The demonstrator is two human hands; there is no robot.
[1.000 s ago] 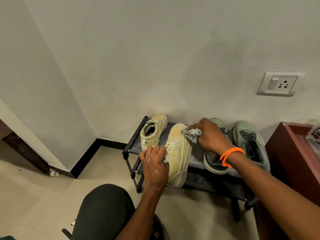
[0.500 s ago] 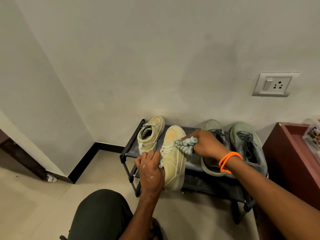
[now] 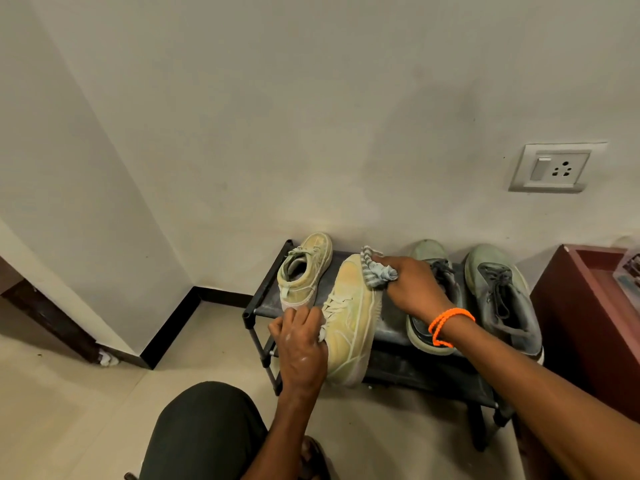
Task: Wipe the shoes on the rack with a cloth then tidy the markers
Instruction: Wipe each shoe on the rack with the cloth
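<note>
Since half a second ago the right hand point(image 3: 414, 287) has carried the bunched cloth point(image 3: 377, 271) from the shoe's laced middle up toward its toe, while the left hand's grip has stayed put. That right hand's fingers are clamped round the cloth, pressing it on the far side of the cream shoe point(image 3: 351, 320). The left hand point(image 3: 301, 348) is curled round the heel end of that shoe, probably to steady it against the rubbing. Its heel juts past the front edge of the shoe rack point(image 3: 258, 301), so a firm push could tip it off. Its cream partner point(image 3: 304, 268) stands just beside, toward the wall, and two grey shoes point(image 3: 498, 299) sit to the right, the nearer under the wrist, leaving little sideways room. Open floor lies in front. No markers can be made out; a red cabinet point(image 3: 585, 306) stands at the right.
</note>
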